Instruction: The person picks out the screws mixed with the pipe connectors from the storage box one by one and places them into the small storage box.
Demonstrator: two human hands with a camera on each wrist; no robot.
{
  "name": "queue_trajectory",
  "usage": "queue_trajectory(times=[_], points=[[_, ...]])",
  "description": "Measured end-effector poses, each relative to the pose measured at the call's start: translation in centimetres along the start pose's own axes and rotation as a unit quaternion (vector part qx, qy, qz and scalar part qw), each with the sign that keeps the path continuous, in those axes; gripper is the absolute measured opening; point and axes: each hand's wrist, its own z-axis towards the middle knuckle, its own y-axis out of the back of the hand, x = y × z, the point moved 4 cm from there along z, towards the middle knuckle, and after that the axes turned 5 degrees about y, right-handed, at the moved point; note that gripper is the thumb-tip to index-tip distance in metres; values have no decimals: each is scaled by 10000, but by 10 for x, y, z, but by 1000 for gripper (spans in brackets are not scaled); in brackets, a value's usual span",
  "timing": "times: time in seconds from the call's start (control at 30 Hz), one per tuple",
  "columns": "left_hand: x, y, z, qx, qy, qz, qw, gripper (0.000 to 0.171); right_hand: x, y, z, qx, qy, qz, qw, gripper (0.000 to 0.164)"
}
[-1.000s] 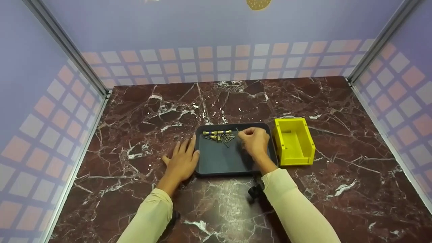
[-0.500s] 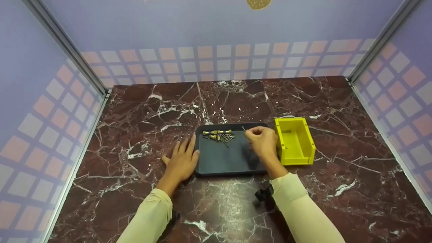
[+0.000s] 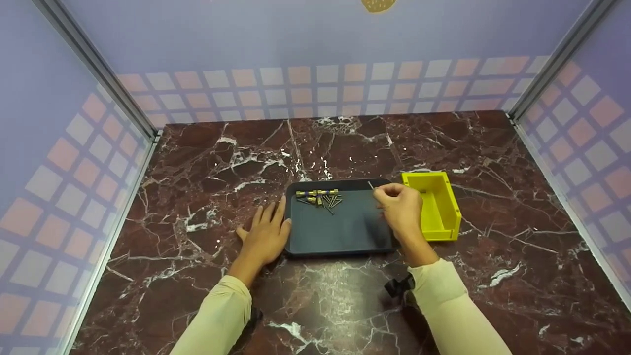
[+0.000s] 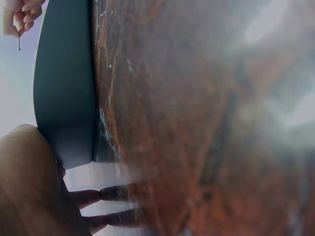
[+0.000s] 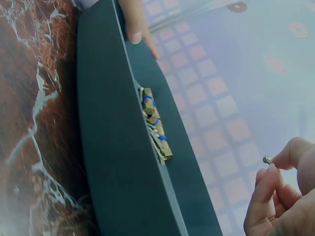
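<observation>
Metal fastener in right hand has shifted rightward.

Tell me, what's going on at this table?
A person's right hand pinches a small screw or nail, held up near the right end of a dark tray. The left hand lies at the tray's left edge. Similar thin pieces and some brass fittings lie in the tray's far left part. A yellow bin stands just right of the tray.
</observation>
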Motion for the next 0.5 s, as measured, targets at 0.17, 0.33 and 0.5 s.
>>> queue_trajectory(times=[0.17,0.33,0.5], points=[[0,1,0,-68,5,-5,10000,61,-1,11,2,-109,-16,125,9999,13],[0,1,-1,-107,5,-10,9999,61,-3,23,4,-215,-150,184,9995,15],[0,1,0,-61,7,7,10000,61,-6,36,6,-336,-217,158,9991,17]])
